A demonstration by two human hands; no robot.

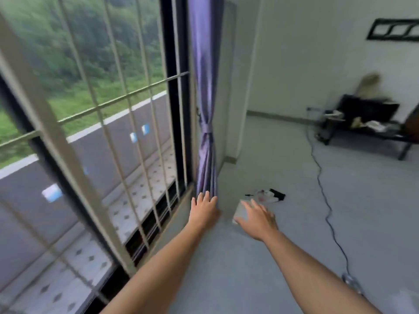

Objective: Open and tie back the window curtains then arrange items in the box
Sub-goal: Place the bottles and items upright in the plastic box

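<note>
The window (pixel 90 132) with its barred grille fills the left of the view, and the purple curtain (pixel 205 98) hangs gathered at the window's right edge, cinched by a tie (pixel 206 128) about midway down. That part of the job looks done on this side.

On the grey floor (pixel 294 223), a pale box (pixel 240 211) lies near the foot of the curtain, with a blurred heap of loose items (pixel 267 194) just beyond it. A cable (pixel 322 177) trails across the floor to the right.

The left hand (pixel 204 207) is spread flat, fingertips at the curtain's hem, holding nothing. The right hand (pixel 257 219) reaches with fingers splayed over the box, gripping nothing yet.

The risks appear to be these: the left hand could snag the hem and loosen the tie, and a hasty grab might push the box away or scatter the items.
</note>
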